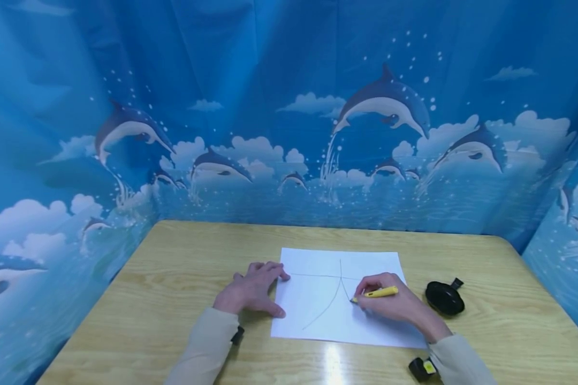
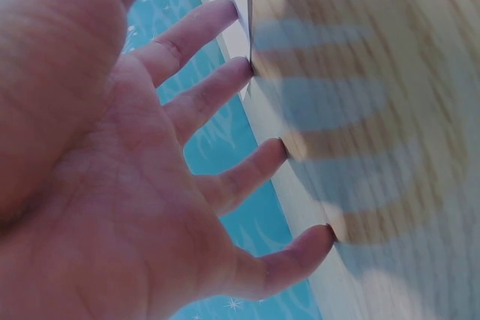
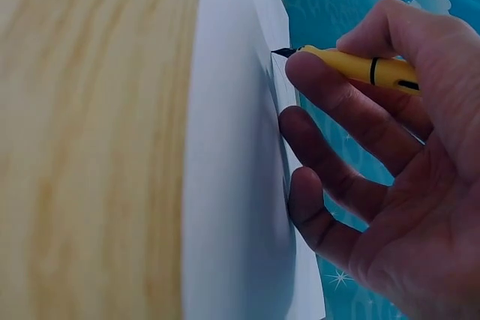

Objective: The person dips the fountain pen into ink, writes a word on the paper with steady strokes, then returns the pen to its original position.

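Observation:
A white sheet of paper (image 1: 313, 315) lies on the wooden table, marked with a vertical line, a horizontal line crossing it and a curve running down to the left. My right hand (image 1: 390, 299) pinches a yellow fountain pen (image 1: 384, 292), whose dark nib meets the paper at the end of a short slanting line right of the curve. In the right wrist view the pen (image 3: 386, 73) sits between thumb and forefinger, and the other fingers rest on the sheet. My left hand (image 1: 255, 289) spreads over the paper's left edge, fingertips (image 2: 311, 249) touching down on the sheet and table.
On the table (image 1: 173, 278), right of the paper, sits a small black pan-shaped dish (image 1: 444, 298) with a short handle. A blue curtain (image 1: 270, 107) printed with dolphins hangs behind the table and along its sides. Black wrist devices (image 1: 421, 369) show by the sleeves.

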The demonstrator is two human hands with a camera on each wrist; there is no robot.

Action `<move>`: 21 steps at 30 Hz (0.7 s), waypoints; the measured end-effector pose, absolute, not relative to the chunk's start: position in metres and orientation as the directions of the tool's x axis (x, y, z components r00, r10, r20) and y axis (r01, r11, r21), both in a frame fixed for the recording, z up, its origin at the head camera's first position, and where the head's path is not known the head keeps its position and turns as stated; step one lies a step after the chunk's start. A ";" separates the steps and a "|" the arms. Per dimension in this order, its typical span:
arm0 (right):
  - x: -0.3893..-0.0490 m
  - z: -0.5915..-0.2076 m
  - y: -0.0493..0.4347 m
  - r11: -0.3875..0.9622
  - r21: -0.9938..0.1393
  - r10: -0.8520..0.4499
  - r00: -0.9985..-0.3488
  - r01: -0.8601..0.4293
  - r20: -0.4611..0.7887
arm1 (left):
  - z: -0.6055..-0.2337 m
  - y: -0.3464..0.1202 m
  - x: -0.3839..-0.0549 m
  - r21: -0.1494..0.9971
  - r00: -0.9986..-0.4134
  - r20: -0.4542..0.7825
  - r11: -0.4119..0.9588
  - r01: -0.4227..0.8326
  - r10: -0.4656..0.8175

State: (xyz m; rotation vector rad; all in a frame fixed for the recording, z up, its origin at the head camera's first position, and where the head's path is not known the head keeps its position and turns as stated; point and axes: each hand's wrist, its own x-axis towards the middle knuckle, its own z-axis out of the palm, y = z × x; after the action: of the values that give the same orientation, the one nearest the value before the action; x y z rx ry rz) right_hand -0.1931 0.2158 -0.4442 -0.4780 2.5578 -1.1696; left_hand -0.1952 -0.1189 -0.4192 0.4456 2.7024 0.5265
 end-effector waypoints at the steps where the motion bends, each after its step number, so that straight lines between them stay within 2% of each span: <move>1: -0.193 -0.444 0.216 0.614 -0.769 -0.413 -0.903 -0.177 -0.121 | -0.419 -0.119 -0.195 0.409 -0.889 -0.277 0.882 0.234 0.365; 21: -0.186 -0.443 0.220 0.596 -0.784 -0.439 -0.888 -0.174 -0.137 | -0.420 -0.117 -0.196 0.401 -0.892 -0.282 0.888 0.225 0.353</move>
State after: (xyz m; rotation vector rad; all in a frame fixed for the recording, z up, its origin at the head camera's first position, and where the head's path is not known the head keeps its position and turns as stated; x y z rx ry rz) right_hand -0.1861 0.2199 -0.4430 -0.4975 2.5114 -1.1831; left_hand -0.1962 -0.1174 -0.4197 0.4285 2.7049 0.5147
